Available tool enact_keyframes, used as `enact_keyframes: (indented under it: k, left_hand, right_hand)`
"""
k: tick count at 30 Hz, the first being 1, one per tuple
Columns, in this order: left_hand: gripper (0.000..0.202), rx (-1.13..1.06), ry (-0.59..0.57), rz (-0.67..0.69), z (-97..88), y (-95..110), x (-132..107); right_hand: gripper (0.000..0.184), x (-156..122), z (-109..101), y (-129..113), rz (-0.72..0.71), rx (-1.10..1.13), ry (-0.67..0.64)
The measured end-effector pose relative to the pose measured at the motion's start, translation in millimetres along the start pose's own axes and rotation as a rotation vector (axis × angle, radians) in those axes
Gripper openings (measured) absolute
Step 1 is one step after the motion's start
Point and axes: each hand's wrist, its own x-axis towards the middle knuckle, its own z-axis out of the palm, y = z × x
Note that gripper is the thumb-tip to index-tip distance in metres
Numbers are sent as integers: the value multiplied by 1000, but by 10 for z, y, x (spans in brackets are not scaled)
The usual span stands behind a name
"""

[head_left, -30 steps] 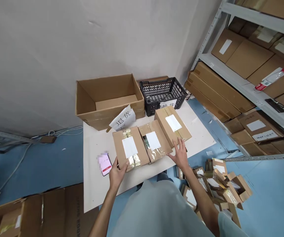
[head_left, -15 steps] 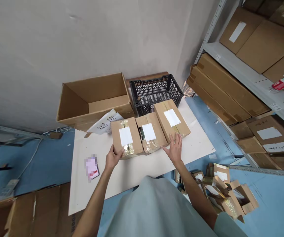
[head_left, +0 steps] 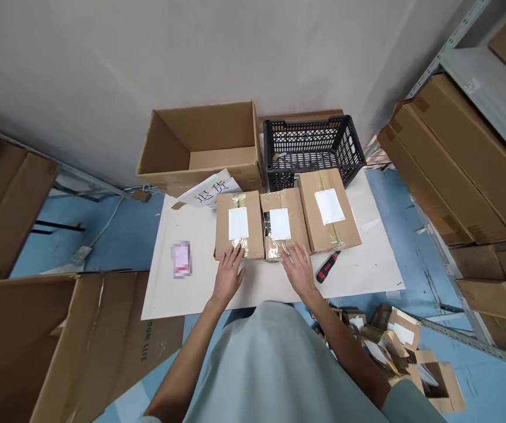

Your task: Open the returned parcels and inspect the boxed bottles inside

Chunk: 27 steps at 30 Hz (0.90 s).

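Three taped cardboard boxes with white labels stand side by side on a white table [head_left: 171,302]. My left hand [head_left: 230,275] rests its outstretched fingers on the front edge of the left box [head_left: 227,226]. At the front of the middle box [head_left: 297,220], my right hand [head_left: 299,271] lies with its fingers spread, touching the cardboard. The right box [head_left: 350,226] is larger and touched by neither hand. Just in front of it lies a black and red utility knife [head_left: 327,267], to the right of my right hand.
Behind the boxes stand a large open carton [head_left: 200,176] and a black plastic crate [head_left: 314,158]. A paper sign [head_left: 211,191] leans by the carton. A blurred-out phone-like item [head_left: 181,259] lies left. Opened boxes [head_left: 405,346] litter the floor; shelving [head_left: 477,67] rises right.
My left hand has moved from the left box's side to its front. My right hand has gone from the right box to the middle one. The utility knife now shows. The view has turned.
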Motion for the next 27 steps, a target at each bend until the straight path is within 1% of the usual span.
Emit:
enact_keyframes:
  k: [2,5,8,10,12,14,16,20,23,27]
  left_hand:
    - [57,2,6,-3,33,-104,2]
    - [53,-33,29,-15,27,-250,63]
    - [54,-109,16,8,-29,-377,111]
    - [58,-165,-2,36,-98,-490,97]
    - [63,-208,-18,59,-193,-653,34]
    - [67,-231,-29,79,-305,-860,-79]
    - [69,-241,-35,102,-414,-1087,-241]
    - [69,-255,-57,150,-571,-1492,-662]
    - [68,-270,-64,177,-645,-1735,-981]
    - [62,-293,-39,194,-759,-2014,-1306]
  right_hand:
    - [35,127,102,-4,-18,6,-25]
    - [31,298,178,15,42,-16,0]
    - [33,402,159,-39,87,-39,-4]
    - [35,436,118,-143,115,-53,-14]
    - [35,459,77,-298,151,-55,-5]
    - [35,488,52,-488,180,-45,19]
    - [35,530,52,-693,192,-31,41]
    - [37,641,133,-1061,220,4,52]
    - [45,702,254,-1247,254,51,26]
    - [58,729,451,-1387,302,117,-13]
